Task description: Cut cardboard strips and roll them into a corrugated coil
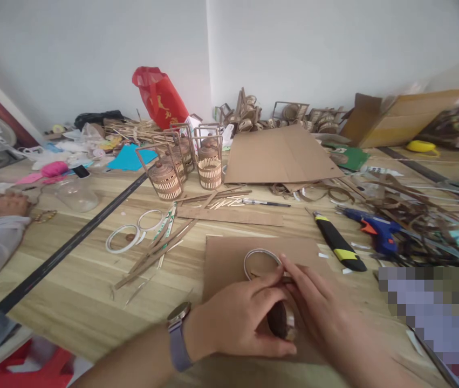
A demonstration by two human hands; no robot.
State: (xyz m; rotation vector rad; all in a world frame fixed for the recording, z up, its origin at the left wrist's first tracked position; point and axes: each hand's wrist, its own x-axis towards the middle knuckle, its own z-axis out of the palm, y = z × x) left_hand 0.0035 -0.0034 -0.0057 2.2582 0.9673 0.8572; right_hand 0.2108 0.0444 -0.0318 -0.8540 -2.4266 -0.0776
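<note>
My left hand (pixel 239 318) and my right hand (pixel 322 307) meet over a brown cardboard sheet (pixel 225 258) near the table's front edge. Together they grip a small brown roll or ring (pixel 281 320) with a pale rim, held between the palms. Their fingertips pinch one end of a thin strip curled into a loop (pixel 259 261) that rests on the cardboard. A watch with a purple strap (pixel 178 334) sits on my left wrist.
A black and yellow utility knife (pixel 338 242) and a blue glue gun (pixel 375 229) lie to the right. Tape rings (pixel 126 237), thin strips and a long black ruler (pixel 71 242) lie left. Small woven lanterns (pixel 180 167) stand behind. Another person's hand (pixel 8 205) rests at far left.
</note>
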